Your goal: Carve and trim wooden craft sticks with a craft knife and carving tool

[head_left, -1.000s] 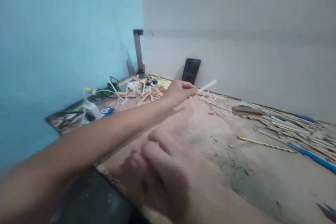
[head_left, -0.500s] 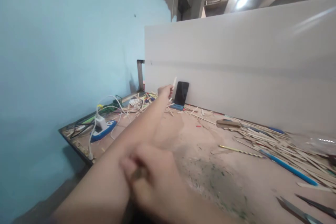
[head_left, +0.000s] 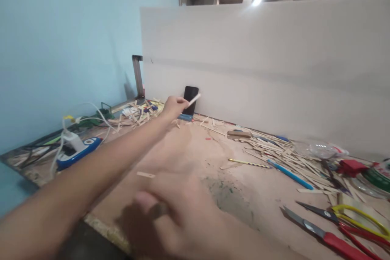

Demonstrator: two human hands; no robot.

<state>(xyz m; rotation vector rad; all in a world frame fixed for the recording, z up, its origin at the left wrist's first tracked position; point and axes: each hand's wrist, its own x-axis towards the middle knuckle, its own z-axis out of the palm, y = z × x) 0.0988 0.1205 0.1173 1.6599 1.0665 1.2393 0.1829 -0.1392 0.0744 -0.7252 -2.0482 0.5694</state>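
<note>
My left hand (head_left: pixel 173 107) is stretched far out over the table, pinching a pale wooden stick (head_left: pixel 193 99) whose tip points at a black phone (head_left: pixel 190 98) leaning on the white board. Right below the phone lies a small blue block (head_left: pixel 185 117). Close to the camera, my right hand (head_left: pixel 170 219) rests blurred on the pink tabletop (head_left: pixel 195 150) with fingers curled; what it holds, if anything, is hidden. One short stick piece (head_left: pixel 145 174) lies just beyond it.
A heap of wooden sticks (head_left: pixel 292 158) covers the right side, with a blue pen (head_left: pixel 291 174), a twisted yellow stick (head_left: pixel 250 163) and red and yellow scissors (head_left: pixel 338 227). More stick scraps (head_left: pixel 137 113), a white charger with cable (head_left: pixel 71 140) and a blue object (head_left: pixel 79 151) lie at left.
The view swung upward and then to the right, bringing scissors into sight. My left hand kept the stick, reached toward the phone, and the stick tilted from upright to pointing right.
</note>
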